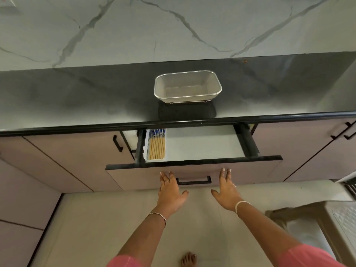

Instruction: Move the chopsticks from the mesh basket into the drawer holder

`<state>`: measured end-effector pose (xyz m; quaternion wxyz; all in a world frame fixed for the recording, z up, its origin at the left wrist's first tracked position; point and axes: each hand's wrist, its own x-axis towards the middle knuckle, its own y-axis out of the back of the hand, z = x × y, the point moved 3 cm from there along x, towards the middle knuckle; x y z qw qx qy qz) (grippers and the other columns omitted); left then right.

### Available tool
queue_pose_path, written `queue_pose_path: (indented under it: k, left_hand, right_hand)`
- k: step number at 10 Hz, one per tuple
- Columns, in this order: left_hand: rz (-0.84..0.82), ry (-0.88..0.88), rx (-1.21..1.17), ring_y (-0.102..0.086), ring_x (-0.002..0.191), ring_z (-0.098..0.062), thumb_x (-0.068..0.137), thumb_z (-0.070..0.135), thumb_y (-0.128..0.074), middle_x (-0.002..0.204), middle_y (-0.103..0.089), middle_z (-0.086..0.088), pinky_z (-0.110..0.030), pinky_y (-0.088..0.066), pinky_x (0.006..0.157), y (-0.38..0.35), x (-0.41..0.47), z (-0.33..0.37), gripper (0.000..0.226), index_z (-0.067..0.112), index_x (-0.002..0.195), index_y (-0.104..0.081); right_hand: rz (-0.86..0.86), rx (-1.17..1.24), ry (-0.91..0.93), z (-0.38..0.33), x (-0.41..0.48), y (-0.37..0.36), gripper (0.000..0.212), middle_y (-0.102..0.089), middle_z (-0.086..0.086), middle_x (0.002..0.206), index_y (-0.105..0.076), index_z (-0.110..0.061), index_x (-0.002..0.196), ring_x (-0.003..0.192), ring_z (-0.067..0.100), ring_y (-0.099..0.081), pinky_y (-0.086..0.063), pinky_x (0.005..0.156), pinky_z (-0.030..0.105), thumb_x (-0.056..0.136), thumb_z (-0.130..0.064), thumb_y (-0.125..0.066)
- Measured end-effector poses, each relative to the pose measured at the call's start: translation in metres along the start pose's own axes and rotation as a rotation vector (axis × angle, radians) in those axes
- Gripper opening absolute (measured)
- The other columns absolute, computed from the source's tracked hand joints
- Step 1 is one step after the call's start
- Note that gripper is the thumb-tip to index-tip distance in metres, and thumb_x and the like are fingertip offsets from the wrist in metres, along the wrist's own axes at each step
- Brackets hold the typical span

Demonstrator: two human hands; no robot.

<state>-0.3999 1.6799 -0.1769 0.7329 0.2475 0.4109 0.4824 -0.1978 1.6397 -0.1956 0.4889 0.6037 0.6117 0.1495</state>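
The metal mesh basket [187, 86] stands on the dark counter with nothing visible inside it. Below it the drawer [194, 171] is pulled open. Several wooden chopsticks [157, 144] with blue patterned tops lie side by side in a white holder [146, 149] at the drawer's left end. My left hand [170, 191] and my right hand [226, 189] are both flat with fingers spread, fingertips against the drawer's front panel on either side of its black handle [193, 181]. Neither hand holds anything.
The dark counter edge [173, 122] overhangs the drawer. Cabinet doors with black handles [117, 143] flank it. The rest of the drawer floor [202, 143] is bare white. A stool-like object [317, 222] stands on the floor at the right, and my bare foot [188, 259] is below.
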Motion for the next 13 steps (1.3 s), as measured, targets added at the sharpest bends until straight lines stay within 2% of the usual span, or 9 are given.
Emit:
queue_pose_path:
  k: [1,2,3,4,6,8,10,12,13]
  left_hand:
    - [-0.028,-0.039,0.083,0.014,0.146,-0.033,0.091,0.037,-0.059,0.158,0.016,-0.020,-0.046,-0.003,0.118,0.015,0.037,0.011,0.094,0.007,0.151,0.006]
    - [-0.043,-0.083,0.179,0.012,0.147,-0.031,0.091,0.039,-0.058,0.160,0.013,-0.013,-0.050,-0.001,0.119,0.025,0.066,0.021,0.093,0.009,0.152,0.005]
    - [-0.051,-0.126,0.238,0.012,0.147,-0.031,0.089,0.040,-0.060,0.160,0.012,-0.011,-0.052,-0.003,0.118,0.030,0.099,0.033,0.093,0.011,0.152,0.001]
    - [-0.060,-0.124,0.256,0.011,0.147,-0.030,0.088,0.038,-0.062,0.161,0.013,-0.009,-0.053,-0.003,0.118,0.032,0.129,0.047,0.091,0.011,0.153,-0.003]
    - [-0.234,-0.022,0.288,0.020,0.145,-0.030,0.089,0.046,-0.057,0.159,0.018,-0.015,-0.055,0.005,0.116,0.019,0.180,0.059,0.101,0.006,0.150,0.014]
    - [-0.251,0.010,0.332,0.032,0.140,-0.032,0.090,0.049,-0.053,0.154,0.029,-0.019,-0.052,0.013,0.115,0.003,0.198,0.063,0.106,0.003,0.145,0.024]
    - [-0.285,-0.022,0.410,0.032,0.140,-0.030,0.096,0.046,-0.041,0.154,0.030,-0.017,-0.049,0.019,0.113,0.014,0.212,0.060,0.092,0.004,0.145,0.025]
    - [-0.278,-0.016,0.469,0.029,0.141,-0.032,0.098,0.040,-0.040,0.155,0.027,-0.019,-0.052,0.012,0.115,0.017,0.208,0.063,0.086,0.000,0.146,0.020]
    - [-0.230,-0.020,0.509,0.026,0.142,-0.032,0.098,0.037,-0.042,0.156,0.025,-0.019,-0.054,0.006,0.116,0.019,0.198,0.060,0.085,0.000,0.147,0.017]
  right_hand:
    - [0.007,-0.023,0.013,-0.009,0.037,0.022,0.091,0.019,0.015,0.157,0.013,-0.012,0.149,0.143,0.039,-0.015,-0.019,0.116,0.047,0.092,-0.028,-0.056]
    - [-0.004,-0.124,0.051,-0.017,0.068,0.039,0.090,0.016,0.010,0.159,0.012,-0.014,0.149,0.146,0.034,-0.003,-0.012,0.118,0.048,0.092,-0.031,-0.055]
    - [0.010,-0.371,0.098,-0.026,0.101,0.055,0.087,0.013,0.007,0.160,0.013,-0.012,0.149,0.147,0.027,0.007,-0.004,0.116,0.050,0.093,-0.037,-0.050]
    - [-0.039,-0.443,0.098,-0.029,0.130,0.066,0.089,0.014,0.008,0.159,0.014,-0.012,0.149,0.146,0.027,0.012,-0.002,0.116,0.051,0.093,-0.038,-0.050]
    - [-0.220,-0.551,0.093,-0.020,0.172,0.062,0.103,0.036,0.010,0.149,0.030,-0.010,0.140,0.140,0.027,0.028,0.009,0.113,0.051,0.089,-0.048,-0.051]
    - [-0.171,-0.592,0.116,-0.012,0.189,0.057,0.097,0.044,0.010,0.141,0.038,-0.011,0.131,0.132,0.026,0.038,0.021,0.105,0.051,0.092,-0.047,-0.043]
    - [-0.169,-0.599,0.137,-0.016,0.201,0.065,0.095,0.042,0.010,0.142,0.037,-0.011,0.133,0.134,0.025,0.036,0.022,0.107,0.050,0.093,-0.044,-0.042]
    - [-0.142,-0.576,0.152,-0.018,0.194,0.069,0.093,0.041,0.008,0.144,0.034,-0.011,0.137,0.136,0.023,0.033,0.013,0.113,0.049,0.094,-0.038,-0.044]
    - [-0.094,-0.544,0.154,-0.015,0.182,0.072,0.088,0.032,0.007,0.151,0.027,-0.011,0.142,0.141,0.023,0.026,0.004,0.116,0.045,0.094,-0.034,-0.044]
